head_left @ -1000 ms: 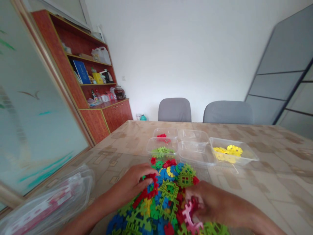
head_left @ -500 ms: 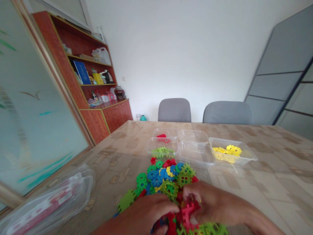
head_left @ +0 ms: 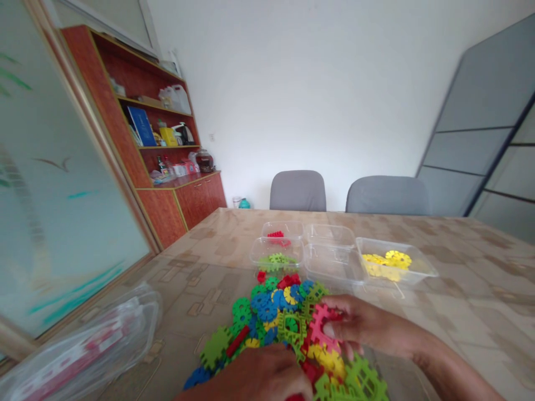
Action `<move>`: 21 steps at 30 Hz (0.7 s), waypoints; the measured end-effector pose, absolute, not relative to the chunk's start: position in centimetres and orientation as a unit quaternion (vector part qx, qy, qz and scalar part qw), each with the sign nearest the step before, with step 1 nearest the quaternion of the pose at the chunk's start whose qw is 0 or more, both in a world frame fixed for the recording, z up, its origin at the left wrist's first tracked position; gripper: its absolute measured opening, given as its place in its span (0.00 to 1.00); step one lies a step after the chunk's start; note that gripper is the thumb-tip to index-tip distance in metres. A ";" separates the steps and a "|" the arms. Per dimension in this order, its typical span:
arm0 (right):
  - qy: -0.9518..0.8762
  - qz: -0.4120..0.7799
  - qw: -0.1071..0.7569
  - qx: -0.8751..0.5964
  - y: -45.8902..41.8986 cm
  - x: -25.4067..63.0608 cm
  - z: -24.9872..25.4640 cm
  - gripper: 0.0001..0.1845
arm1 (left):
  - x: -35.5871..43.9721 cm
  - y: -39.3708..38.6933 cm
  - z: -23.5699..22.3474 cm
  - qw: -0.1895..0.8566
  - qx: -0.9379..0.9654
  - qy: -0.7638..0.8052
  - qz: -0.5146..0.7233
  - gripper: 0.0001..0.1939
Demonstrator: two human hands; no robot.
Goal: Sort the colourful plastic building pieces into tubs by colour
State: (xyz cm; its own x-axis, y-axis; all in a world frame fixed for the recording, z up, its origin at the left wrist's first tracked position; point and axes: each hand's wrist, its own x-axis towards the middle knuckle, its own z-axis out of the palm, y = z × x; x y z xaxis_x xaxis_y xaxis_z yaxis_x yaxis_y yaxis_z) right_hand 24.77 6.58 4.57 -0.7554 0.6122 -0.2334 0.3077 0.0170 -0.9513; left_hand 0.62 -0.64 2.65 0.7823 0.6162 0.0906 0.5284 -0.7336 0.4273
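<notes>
My right hand [head_left: 355,326] pinches a pinkish-red, square-notched plastic building piece [head_left: 321,327] over the right side of the pile. More red pieces lie right behind its fingers. My left hand [head_left: 267,374] is low in the middle with its fingers curled down. A bit of red plastic [head_left: 296,397] shows at its fingertips, cut off by the picture's bottom edge. Around both hands spreads a mixed pile: blue notched discs [head_left: 264,305], green discs [head_left: 241,312], yellow discs [head_left: 328,359], and lime-green window-shaped pieces [head_left: 365,379].
Behind the pile stand several clear plastic tubs. One holds yellow discs [head_left: 397,259], another lime-green pieces [head_left: 278,260], another red pieces [head_left: 276,235]. Clear plastic bags [head_left: 92,345] lie on the table's left. Two grey chairs [head_left: 297,190] stand at the far edge.
My right hand has risen a little away from my left with the pinkish-red piece, uncovering yellow discs. My left hand has moved lower and its fingers have curled.
</notes>
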 end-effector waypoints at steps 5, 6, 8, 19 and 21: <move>-0.722 0.588 0.148 -0.332 6.7 24.8 5.0 0.21 | 0.3 -0.8 4.7 0.352 0.824 0.409 0.170 0.17; -0.725 0.584 0.155 -0.331 6.8 24.8 5.1 0.21 | 0.2 -0.7 5.3 0.399 0.785 0.435 0.188 0.19; -0.726 0.577 0.171 -0.333 7.1 24.5 5.3 0.20 | -0.1 -0.1 6.3 0.471 0.710 0.461 0.246 0.20; -0.701 0.432 0.315 -0.471 16.2 21.0 6.9 0.09 | -2.6 16.8 9.2 0.368 0.618 0.517 0.465 0.16; -0.685 0.403 0.335 -0.505 18.6 19.9 7.0 0.08 | -2.3 19.6 8.9 0.350 0.621 0.522 0.468 0.11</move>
State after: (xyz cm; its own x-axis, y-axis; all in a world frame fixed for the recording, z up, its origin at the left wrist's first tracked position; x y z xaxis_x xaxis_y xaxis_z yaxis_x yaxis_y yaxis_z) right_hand 19.89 18.55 6.99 -0.2647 0.9629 0.0523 0.4224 0.1645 -0.8914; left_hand -2.32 19.64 8.89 0.0168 0.9763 0.2156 0.3211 -0.2095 0.9236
